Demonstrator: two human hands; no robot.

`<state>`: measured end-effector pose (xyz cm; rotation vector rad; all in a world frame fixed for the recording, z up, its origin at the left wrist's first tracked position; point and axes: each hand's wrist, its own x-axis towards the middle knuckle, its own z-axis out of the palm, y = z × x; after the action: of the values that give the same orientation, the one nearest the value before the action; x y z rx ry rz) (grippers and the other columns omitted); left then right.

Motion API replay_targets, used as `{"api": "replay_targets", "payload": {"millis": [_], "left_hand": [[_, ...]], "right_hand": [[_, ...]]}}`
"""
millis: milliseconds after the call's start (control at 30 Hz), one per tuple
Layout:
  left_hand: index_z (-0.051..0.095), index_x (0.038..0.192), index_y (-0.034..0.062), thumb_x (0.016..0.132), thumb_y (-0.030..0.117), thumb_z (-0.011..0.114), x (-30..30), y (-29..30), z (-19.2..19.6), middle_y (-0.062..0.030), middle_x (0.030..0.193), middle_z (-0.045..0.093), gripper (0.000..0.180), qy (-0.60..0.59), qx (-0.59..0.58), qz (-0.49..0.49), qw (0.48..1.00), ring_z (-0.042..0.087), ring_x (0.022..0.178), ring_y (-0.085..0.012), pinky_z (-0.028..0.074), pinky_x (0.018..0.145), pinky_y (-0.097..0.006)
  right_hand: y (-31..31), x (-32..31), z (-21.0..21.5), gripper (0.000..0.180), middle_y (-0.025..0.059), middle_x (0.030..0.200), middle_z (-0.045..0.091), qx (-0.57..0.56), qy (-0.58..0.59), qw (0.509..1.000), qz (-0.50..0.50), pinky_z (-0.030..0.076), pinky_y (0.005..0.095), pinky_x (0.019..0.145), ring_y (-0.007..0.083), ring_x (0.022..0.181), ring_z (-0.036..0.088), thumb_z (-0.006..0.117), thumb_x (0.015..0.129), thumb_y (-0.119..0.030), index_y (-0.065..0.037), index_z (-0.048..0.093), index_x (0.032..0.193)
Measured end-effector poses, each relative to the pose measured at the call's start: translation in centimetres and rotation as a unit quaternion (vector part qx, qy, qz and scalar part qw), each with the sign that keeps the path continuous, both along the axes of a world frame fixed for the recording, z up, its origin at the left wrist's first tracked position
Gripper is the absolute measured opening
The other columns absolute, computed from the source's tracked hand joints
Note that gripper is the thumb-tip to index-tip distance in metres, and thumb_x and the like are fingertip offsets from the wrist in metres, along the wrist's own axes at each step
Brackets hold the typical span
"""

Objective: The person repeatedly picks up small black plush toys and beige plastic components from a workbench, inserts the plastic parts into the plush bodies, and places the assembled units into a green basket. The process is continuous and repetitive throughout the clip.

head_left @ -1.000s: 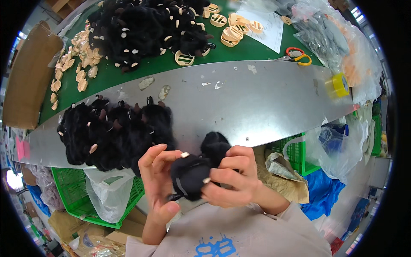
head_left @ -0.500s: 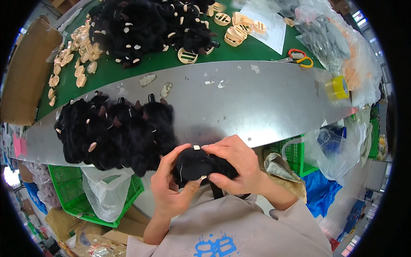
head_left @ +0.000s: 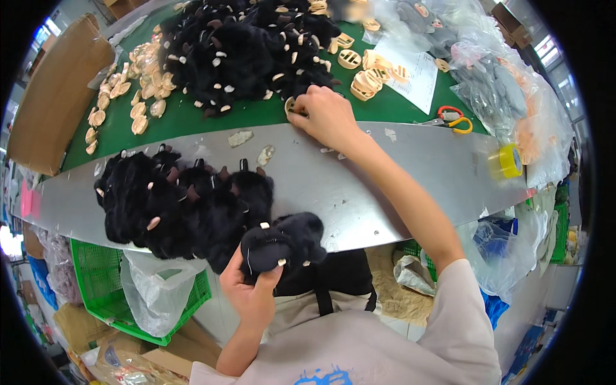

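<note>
My left hand (head_left: pixel 251 292) grips a black fuzzy plush piece (head_left: pixel 282 240) with small cream tips, held at the near edge of the grey metal strip (head_left: pixel 398 173). My right hand (head_left: pixel 326 114) is stretched out to the far side, its fingers closed on a small tan oval part (head_left: pixel 293 107) on the green table (head_left: pixel 192 119). A row of black plush pieces (head_left: pixel 179 202) lies on the metal strip just left of my left hand. A big heap of the same black plush (head_left: pixel 247 45) sits beyond my right hand.
Tan oval parts (head_left: pixel 131 83) lie scattered at the far left, more (head_left: pixel 369 74) by a white sheet (head_left: pixel 417 74). Orange-handled scissors (head_left: pixel 455 119), a yellow tape roll (head_left: pixel 507 160), bagged grey pieces (head_left: pixel 507 83), a cardboard sheet (head_left: pixel 54 96), a green crate (head_left: pixel 109 289) below.
My right hand has let go of the black plush piece and reached forward across the metal strip to the tan part. The left hand now holds the plush alone.
</note>
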<state>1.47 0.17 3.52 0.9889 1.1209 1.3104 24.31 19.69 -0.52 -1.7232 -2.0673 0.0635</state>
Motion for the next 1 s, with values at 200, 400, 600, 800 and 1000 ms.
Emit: {"api": "replay_targets", "payload": {"millis": [200,400,600,800,1000], "left_hand": [[0.068,0.103,-0.0069,0.075,-0.004,0.062,-0.6,-0.7,-0.8,-0.0009,0.085,0.066,0.03,-0.001,-0.013,0.036,0.999,0.054,0.07,-0.0038,0.043,0.062,-0.017],[0.068,0.09,-0.0063,0.073,0.004,0.059,-0.7,-0.8,0.0,0.0026,0.072,0.059,0.023,-0.003,-0.024,0.022,0.999,0.046,0.062,-0.0028,0.035,0.055,-0.018],[0.065,0.082,-0.0053,0.075,0.012,0.06,-1.6,-1.1,0.0,0.0042,0.065,0.053,0.02,0.01,-0.031,-0.002,0.999,0.042,0.058,-0.0034,0.033,0.053,-0.02],[0.064,0.086,-0.0041,0.077,0.018,0.069,-0.9,-1.7,0.5,0.0008,0.072,0.059,0.024,0.046,0.016,-0.067,0.997,0.05,0.067,-0.0071,0.041,0.06,-0.022],[0.063,0.095,-0.0046,0.07,0.005,0.073,-1.9,-1.7,0.2,-0.0107,0.087,0.067,0.029,0.128,0.088,-0.164,0.974,0.062,0.073,-0.018,0.049,0.07,-0.028]], "right_hand": [[2.9,-2.9,1.1,0.036,0.0157,0.076,0.069,-0.107,-0.085,0.99,-0.042,0.054,0.0437,0.062,0.0337,0.078,0.069,0.079,0.072,-0.039,-0.004,0.072,0.075],[2.5,-1.6,0.6,0.02,0.0138,0.079,0.07,0.127,-0.096,0.985,0.072,0.051,0.0441,0.061,0.0314,0.072,0.068,0.062,0.082,-0.019,-0.002,0.067,0.074],[-9.5,-5.1,7.6,0.039,0.0153,0.068,0.053,-0.085,0.356,0.919,0.147,0.045,0.0394,0.057,0.0327,0.062,0.057,0.041,0.102,-0.031,-0.001,0.053,0.08],[-15.8,-8.3,9.4,0.034,0.0118,0.066,0.047,-0.114,0.343,0.906,0.222,0.042,0.0432,0.054,0.0368,0.061,0.052,0.045,0.103,-0.028,-0.003,0.049,0.081],[-15.4,-9.2,7.6,0.023,0.0081,0.065,0.047,-0.052,0.335,0.917,0.211,0.041,0.0389,0.052,0.0297,0.054,0.049,0.047,0.096,-0.016,-0.004,0.055,0.079]]}}
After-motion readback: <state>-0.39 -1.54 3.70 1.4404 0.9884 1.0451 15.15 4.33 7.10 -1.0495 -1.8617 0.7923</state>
